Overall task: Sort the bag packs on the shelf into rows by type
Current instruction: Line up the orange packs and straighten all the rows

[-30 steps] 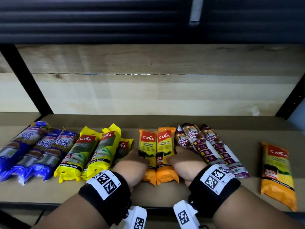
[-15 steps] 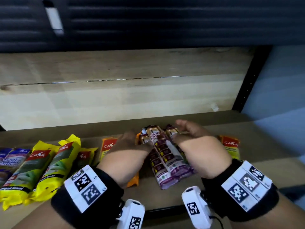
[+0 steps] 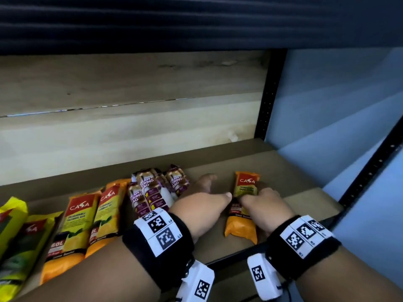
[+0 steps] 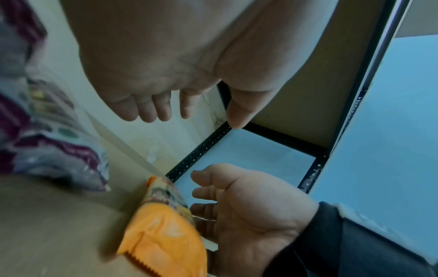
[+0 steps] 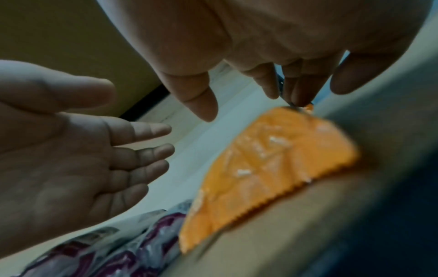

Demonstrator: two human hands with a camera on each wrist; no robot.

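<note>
A lone orange CASA pack (image 3: 241,214) lies on the shelf's right part, apart from the rows. My right hand (image 3: 261,201) reaches over its right side, and the fingertips (image 5: 296,93) touch its upper part while the thumb stays off it. My left hand (image 3: 202,199) hovers open just left of this pack, fingers (image 4: 154,108) straight and holding nothing. Three brown-and-purple drawstring bag packs (image 3: 152,190) lie left of my left hand. Beside them lie two more orange CASA packs (image 3: 87,216), then yellow packs (image 3: 13,232) at the far left.
The brown shelf board (image 3: 290,171) runs bare behind and to the right of the lone pack. A black upright (image 3: 268,92) marks the back right corner, and another black upright (image 3: 370,171) stands at the front right. Pale wooden boards (image 3: 130,138) close the back.
The view has swung right. Both hands left the drawstring packs and moved right to the lone orange pack, where the right hand's fingers now touch it.
</note>
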